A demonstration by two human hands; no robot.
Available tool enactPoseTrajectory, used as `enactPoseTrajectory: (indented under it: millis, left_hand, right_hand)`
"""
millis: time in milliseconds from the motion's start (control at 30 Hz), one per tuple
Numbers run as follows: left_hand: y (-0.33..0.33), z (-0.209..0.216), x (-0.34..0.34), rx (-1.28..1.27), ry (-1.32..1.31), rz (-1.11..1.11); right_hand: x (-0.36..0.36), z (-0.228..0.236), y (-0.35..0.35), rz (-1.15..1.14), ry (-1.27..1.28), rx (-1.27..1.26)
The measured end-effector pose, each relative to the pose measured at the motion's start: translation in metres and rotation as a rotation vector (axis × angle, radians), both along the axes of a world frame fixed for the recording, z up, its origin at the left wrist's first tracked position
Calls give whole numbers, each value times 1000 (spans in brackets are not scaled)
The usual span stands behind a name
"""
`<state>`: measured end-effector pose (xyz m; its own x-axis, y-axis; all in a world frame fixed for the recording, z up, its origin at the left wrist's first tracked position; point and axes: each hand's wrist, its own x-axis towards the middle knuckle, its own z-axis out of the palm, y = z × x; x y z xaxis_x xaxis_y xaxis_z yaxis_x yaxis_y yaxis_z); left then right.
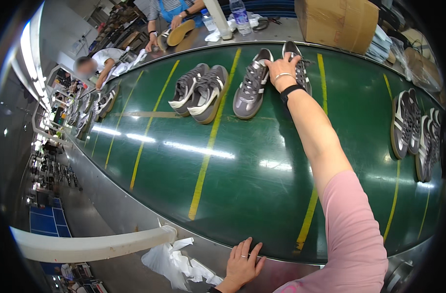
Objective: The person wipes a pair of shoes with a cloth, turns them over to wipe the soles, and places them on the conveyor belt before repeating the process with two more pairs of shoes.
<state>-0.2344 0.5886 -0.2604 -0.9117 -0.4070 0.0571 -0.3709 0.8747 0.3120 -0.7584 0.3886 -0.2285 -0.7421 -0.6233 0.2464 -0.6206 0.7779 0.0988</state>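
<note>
My right hand (284, 72) reaches across the green belt and lies over a grey sneaker (303, 75) with white stripes, hiding part of it. Its fingers are spread, and the thumb points toward a matching grey sneaker (251, 90) just to the left. Whether the fingertips press on the shoe I cannot tell. Near the belt's front edge, my left hand (243, 263) rests with fingers apart and nothing in it. Farther left on the belt stands another pair of grey sneakers (207, 95), side by side.
Yellow stripes cross the green conveyor belt (252, 171). More sneakers (403, 124) stand at the right. Beyond the belt are a cardboard box (336, 24), a water bottle (240, 17) and a co-worker's hands with a shoe (180, 33). A white curved bar (96, 248) with hanging plastic stands front left.
</note>
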Motion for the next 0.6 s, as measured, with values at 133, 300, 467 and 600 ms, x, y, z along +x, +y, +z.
enactPoseTrajectory:
  millis: [133, 300, 467, 600]
  left_hand:
    - [4, 5, 0, 29, 13, 20]
    - [8, 12, -3, 19, 42, 69]
    - [14, 8, 2, -2, 130, 35]
    - [21, 5, 7, -50, 141, 46]
  right_hand:
    - [-1, -6, -4, 47, 107, -65]
    - [-14, -18, 38, 189, 187, -171]
    - [4, -10, 78, 402, 120, -268]
    - [4, 41, 91, 406, -165, -268]
